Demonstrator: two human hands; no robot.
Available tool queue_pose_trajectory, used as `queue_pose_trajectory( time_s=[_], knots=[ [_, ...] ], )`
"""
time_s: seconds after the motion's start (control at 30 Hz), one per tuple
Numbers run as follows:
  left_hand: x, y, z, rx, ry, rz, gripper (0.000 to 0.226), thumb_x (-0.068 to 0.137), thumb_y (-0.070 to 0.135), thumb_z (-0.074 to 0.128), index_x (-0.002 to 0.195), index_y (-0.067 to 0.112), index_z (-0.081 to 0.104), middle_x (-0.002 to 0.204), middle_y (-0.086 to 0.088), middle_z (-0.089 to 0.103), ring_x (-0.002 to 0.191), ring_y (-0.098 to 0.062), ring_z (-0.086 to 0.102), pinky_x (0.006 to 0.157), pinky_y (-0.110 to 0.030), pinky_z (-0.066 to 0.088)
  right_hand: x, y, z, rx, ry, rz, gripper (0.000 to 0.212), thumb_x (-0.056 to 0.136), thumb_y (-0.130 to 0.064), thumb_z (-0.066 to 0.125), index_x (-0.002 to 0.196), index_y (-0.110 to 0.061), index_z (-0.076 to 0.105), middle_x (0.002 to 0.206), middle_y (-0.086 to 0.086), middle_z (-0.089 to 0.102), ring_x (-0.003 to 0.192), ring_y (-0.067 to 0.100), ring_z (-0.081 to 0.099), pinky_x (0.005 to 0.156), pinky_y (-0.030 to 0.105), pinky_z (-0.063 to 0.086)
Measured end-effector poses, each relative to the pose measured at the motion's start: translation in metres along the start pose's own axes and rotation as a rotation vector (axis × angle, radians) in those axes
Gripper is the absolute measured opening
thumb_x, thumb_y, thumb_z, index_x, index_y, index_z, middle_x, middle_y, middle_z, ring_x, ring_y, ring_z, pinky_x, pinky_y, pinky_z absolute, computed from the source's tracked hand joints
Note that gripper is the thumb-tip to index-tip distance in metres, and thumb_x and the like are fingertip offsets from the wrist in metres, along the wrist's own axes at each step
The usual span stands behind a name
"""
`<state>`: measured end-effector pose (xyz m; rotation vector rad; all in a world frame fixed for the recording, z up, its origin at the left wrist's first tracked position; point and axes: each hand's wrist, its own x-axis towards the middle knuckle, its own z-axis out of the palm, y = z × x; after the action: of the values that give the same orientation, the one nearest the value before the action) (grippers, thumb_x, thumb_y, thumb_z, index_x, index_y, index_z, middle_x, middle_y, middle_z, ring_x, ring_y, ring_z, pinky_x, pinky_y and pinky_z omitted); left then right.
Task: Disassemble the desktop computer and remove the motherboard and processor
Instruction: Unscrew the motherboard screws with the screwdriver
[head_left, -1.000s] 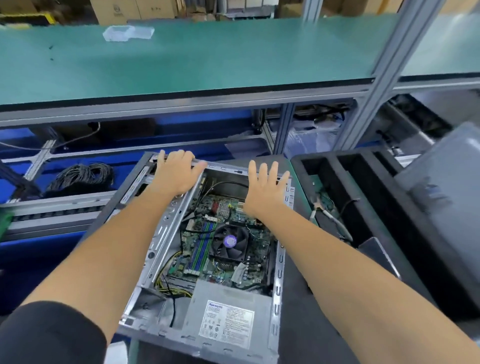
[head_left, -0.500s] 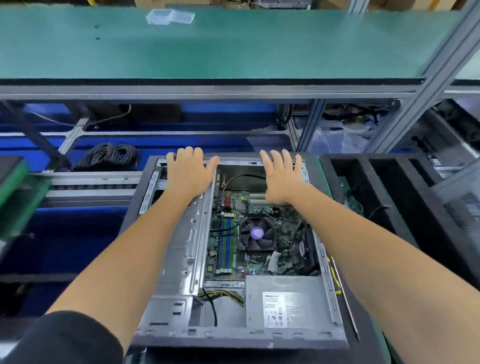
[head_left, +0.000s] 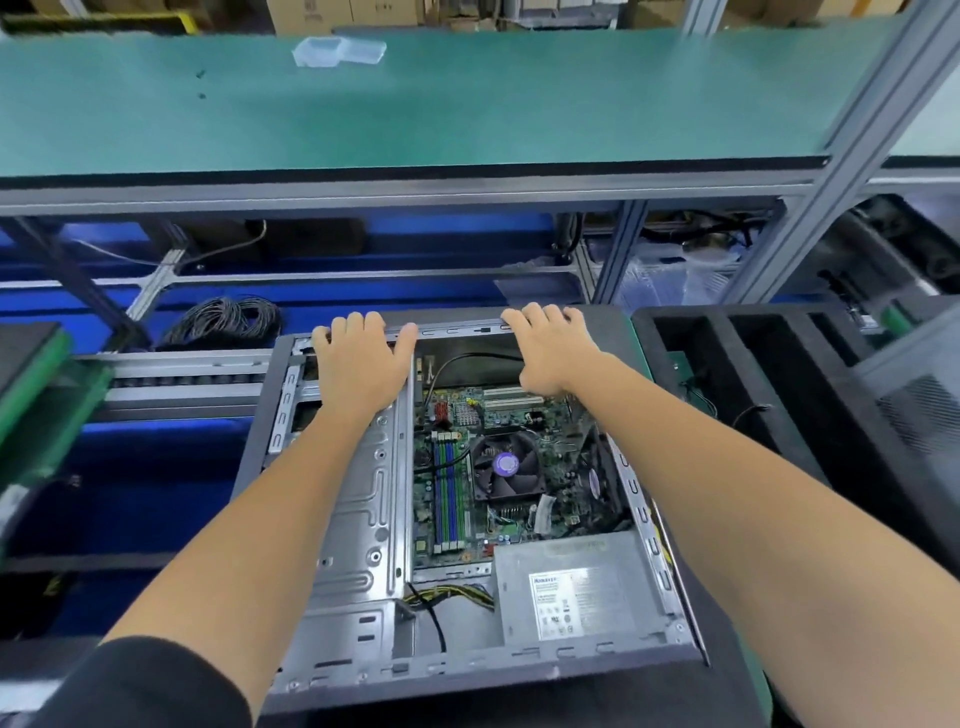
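The desktop computer lies on its side at the centre of the view, its side panel off, an open grey sheet-metal case with stamped ribs and slotted edges. Inside, the green motherboard sits flat toward 1 o'clock of the case's middle, crowded with small parts, blue and green memory sticks standing in a row along its 9 o'clock side. A round black cooler fan with a purple hub label covers the middle of the board; the processor beneath cannot be seen. A dull silver power supply with a white label fills the 5 o'clock corner, yellow and black wires beside it. The left hand lies on the case's 12 o'clock rim, fingers hooked over the edge. The right hand grips the same rim toward 1 o'clock, though how tightly is hard to tell. At 3 o'clock stands a black foam tray with deep slots; at 12 o'clock, a smooth green shelf.
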<state>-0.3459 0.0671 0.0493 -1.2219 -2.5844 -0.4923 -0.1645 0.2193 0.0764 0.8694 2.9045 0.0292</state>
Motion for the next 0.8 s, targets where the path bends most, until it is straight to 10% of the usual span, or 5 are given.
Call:
queue_pose_trajectory(
  time_s=[0.33,0.5,0.8],
  knots=[
    [-0.006,0.007,-0.004,0.000,-0.014,-0.007,0.047,0.095,0.052,0.039,0.088,0.009,0.056,0.083,-0.005,0.053,0.089,-0.030,0.049,0.094,-0.047,0.029,-0.012,0.014,-0.010,0.153,-0.105,-0.017,0.067,0.088,-0.018,0.052,0.148,-0.023,0.024,0.147,0.008,0.031,0.133,0.031,0.031,0.109,0.046,0.022],
    [0.005,0.036,-0.007,-0.136,-0.066,-0.012,0.031,0.095,0.036,0.043,0.093,0.009,0.057,0.091,-0.007,0.058,0.092,-0.030,0.051,0.090,-0.043,0.030,-0.024,0.050,-0.027,0.473,0.113,0.233,0.043,0.090,-0.007,0.050,0.132,-0.015,0.045,0.135,0.011,0.044,0.124,0.033,0.040,0.100,0.044,0.036],
    [-0.009,0.168,-0.008,-0.270,-0.193,0.564,0.026,0.092,0.026,0.051,0.110,0.011,0.061,0.110,-0.005,0.062,0.102,-0.027,0.054,0.090,-0.041,0.040,-0.040,0.076,0.018,0.415,-0.123,0.432,0.006,0.088,-0.002,0.050,0.083,-0.005,0.052,0.090,0.013,0.060,0.084,0.032,0.056,0.068,0.033,0.046]
  ],
)
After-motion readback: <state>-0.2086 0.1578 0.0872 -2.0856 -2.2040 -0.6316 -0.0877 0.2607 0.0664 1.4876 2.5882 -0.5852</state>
